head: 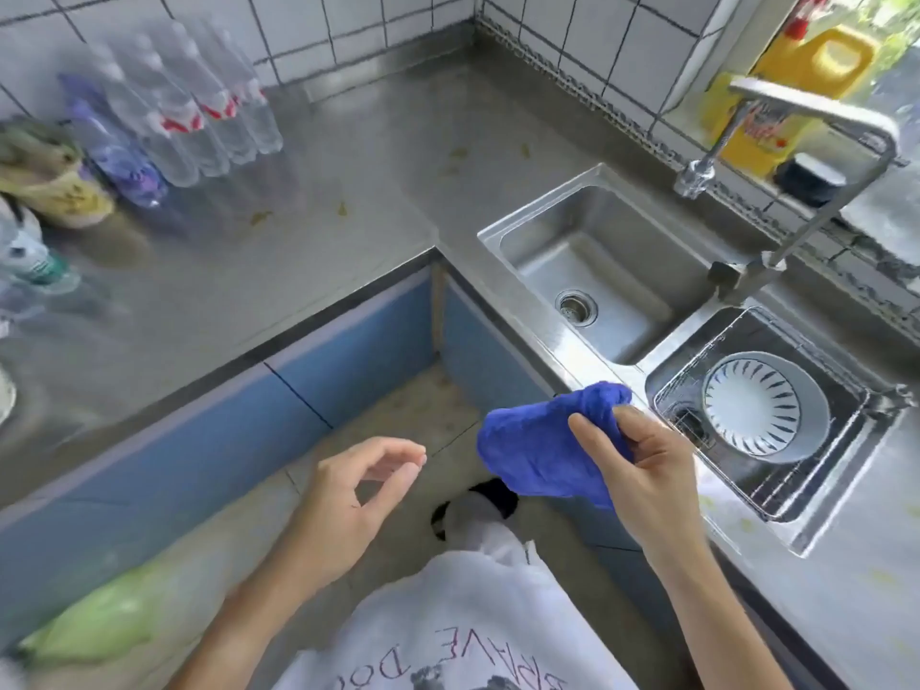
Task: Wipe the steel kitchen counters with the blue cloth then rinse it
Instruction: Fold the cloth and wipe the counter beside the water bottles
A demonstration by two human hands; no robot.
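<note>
Cloth [542, 448] bunched in right hand [647, 470], pinched between thumb and curled fingers, held in the air just off the front edge of the counter [308, 251], beside the sink [542, 231] rim. Bulk of the wad hanging left and below the grip, long axis running from upper right near the fingertips down toward the floor side. Left hand [353, 495] just left of the cloth, holding nothing, fingers loosely curled with thumb and forefinger nearly meeting, close enough to take a corner for unfolding.

Farther right, second basin with a wire rack and a white strainer bowl [764, 408]. Beyond that, the empty left basin with its drain, tap [811, 112] arching over it.

Farther still, the steel corner stretch with a few yellowish specks, apparently not yet wiped. Likely next: spreading the wad flat, then reaching forward and left onto that surface; right hand nearer the sink side, left nearer the long run. Bottles [189, 122] at the far left wall, likely in the way of a full sweep.
</note>
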